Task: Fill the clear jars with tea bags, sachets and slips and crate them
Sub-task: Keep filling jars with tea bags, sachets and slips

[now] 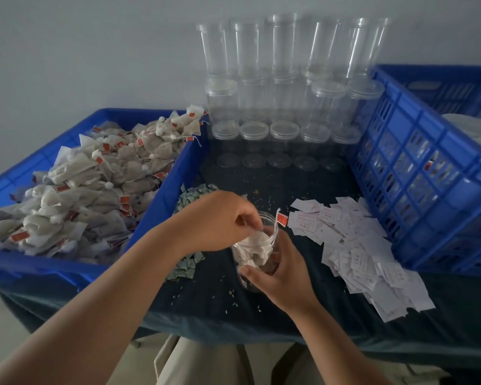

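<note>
At the dark tabletop (261, 304) my right grip (278, 270) is holding a clear jar (267, 222). My left grip (222, 218) is pinching a tea bag (252, 245) inside it.

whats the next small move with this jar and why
Probably tuck the red tag into the jar with the left hand. The tea bags are mostly inside and the right hand steadies the jar, but the tag hangs out over the rim.

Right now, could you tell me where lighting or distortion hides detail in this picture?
Head view: dim, flat light; stacked jars fade into the pale wall; wide angle bows the right crate; print on the slips is unreadable.
</note>
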A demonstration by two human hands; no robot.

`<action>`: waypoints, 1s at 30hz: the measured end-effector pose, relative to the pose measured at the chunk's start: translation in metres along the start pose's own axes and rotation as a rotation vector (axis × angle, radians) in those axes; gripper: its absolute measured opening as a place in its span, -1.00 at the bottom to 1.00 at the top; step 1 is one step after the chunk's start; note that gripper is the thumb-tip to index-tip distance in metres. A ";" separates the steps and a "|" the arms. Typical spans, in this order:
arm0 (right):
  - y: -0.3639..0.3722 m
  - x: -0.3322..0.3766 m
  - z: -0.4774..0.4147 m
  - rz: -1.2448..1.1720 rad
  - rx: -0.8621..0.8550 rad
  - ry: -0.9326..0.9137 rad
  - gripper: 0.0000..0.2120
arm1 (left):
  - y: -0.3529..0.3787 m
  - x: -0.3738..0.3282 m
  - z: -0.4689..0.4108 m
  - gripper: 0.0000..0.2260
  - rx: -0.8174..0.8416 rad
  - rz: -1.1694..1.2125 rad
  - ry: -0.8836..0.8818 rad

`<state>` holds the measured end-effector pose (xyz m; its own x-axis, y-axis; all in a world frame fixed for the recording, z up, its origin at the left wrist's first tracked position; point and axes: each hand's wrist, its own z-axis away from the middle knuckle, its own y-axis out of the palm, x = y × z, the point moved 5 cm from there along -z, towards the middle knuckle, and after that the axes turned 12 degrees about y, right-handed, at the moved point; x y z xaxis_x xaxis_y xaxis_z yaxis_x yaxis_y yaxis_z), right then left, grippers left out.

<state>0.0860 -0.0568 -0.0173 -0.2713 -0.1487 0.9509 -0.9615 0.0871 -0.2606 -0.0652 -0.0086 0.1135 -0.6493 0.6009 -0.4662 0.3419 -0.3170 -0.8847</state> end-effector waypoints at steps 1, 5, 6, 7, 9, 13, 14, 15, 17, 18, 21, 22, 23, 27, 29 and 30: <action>0.000 0.001 0.000 0.011 -0.002 -0.005 -0.37 | 0.003 -0.001 -0.002 -0.74 0.069 -0.016 -0.003; 0.000 0.005 0.002 0.128 -0.003 -0.075 -0.32 | 0.007 -0.004 0.001 -0.65 0.305 -0.050 0.005; 0.002 0.005 0.003 0.139 0.009 -0.077 -0.30 | 0.004 -0.003 0.001 -0.68 0.288 -0.052 0.003; 0.003 0.005 0.003 0.146 0.018 -0.081 -0.30 | -0.001 -0.002 -0.001 -0.74 0.216 -0.068 -0.001; 0.004 0.005 0.003 0.165 0.012 -0.093 -0.33 | -0.009 -0.003 -0.004 -0.86 -0.020 -0.080 -0.013; 0.002 0.003 0.002 0.184 -0.005 -0.083 -0.41 | -0.002 -0.018 -0.011 -0.73 -0.141 -0.050 0.101; 0.001 0.004 0.003 0.181 -0.006 -0.089 -0.42 | -0.001 -0.020 -0.009 -0.81 -0.149 -0.054 0.125; 0.001 0.004 0.003 0.174 -0.007 -0.094 -0.43 | -0.001 -0.020 -0.007 -0.86 -0.161 -0.049 0.137; 0.000 0.005 0.003 0.133 -0.019 -0.090 -0.45 | 0.001 -0.020 -0.001 -0.85 -0.101 0.009 0.144; -0.001 0.004 0.002 0.106 -0.022 -0.084 -0.46 | 0.005 -0.019 0.003 -0.79 -0.020 0.034 0.130; -0.002 0.002 0.002 0.078 0.009 -0.085 -0.43 | 0.019 -0.018 0.016 -0.60 0.251 0.058 0.064; -0.002 0.002 0.003 0.091 0.026 -0.098 -0.40 | 0.020 -0.017 0.019 -0.55 0.296 0.063 0.046; -0.001 0.002 0.003 0.111 0.039 -0.112 -0.39 | 0.019 -0.017 0.022 -0.52 0.302 0.063 0.041; 0.002 0.001 0.004 0.122 0.033 -0.121 -0.35 | -0.024 -0.002 0.028 -0.69 -0.082 0.118 0.057; 0.000 0.000 0.002 0.104 0.007 -0.106 -0.31 | -0.061 0.032 0.036 -0.78 -0.284 0.016 -0.058; 0.000 -0.001 0.002 0.093 0.003 -0.095 -0.31 | -0.077 0.056 0.042 -0.78 -0.277 -0.064 -0.151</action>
<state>0.0860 -0.0582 -0.0186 -0.3624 -0.2324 0.9026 -0.9319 0.1016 -0.3481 -0.1559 0.0187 0.1553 -0.7620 0.4910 -0.4223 0.4554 -0.0574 -0.8884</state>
